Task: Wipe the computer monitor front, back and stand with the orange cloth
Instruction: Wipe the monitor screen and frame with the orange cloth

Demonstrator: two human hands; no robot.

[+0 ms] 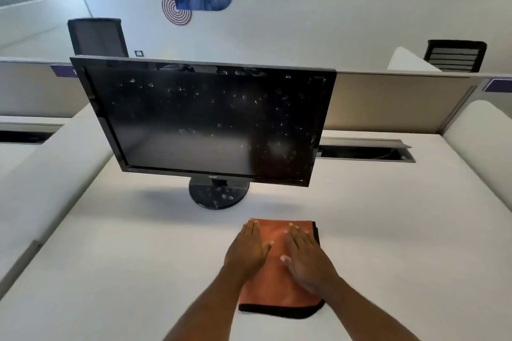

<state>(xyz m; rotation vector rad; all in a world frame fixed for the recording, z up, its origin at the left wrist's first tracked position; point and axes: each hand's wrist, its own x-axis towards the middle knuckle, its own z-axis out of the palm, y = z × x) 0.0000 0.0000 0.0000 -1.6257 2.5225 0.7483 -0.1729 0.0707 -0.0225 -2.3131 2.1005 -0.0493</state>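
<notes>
A black computer monitor stands on the white desk, its dark screen speckled with white spots and droplets. Its round black stand carries the same specks. In front of the stand lies a folded orange cloth with a dark edge. My left hand rests flat on the cloth's left side, fingers straight. My right hand lies flat on its right side, fingers straight too. The monitor's back is hidden.
A cable slot opens in the desk behind the monitor's right side. A beige partition runs along the far edge. Two black chairs stand beyond it. A curved white divider rises at the right.
</notes>
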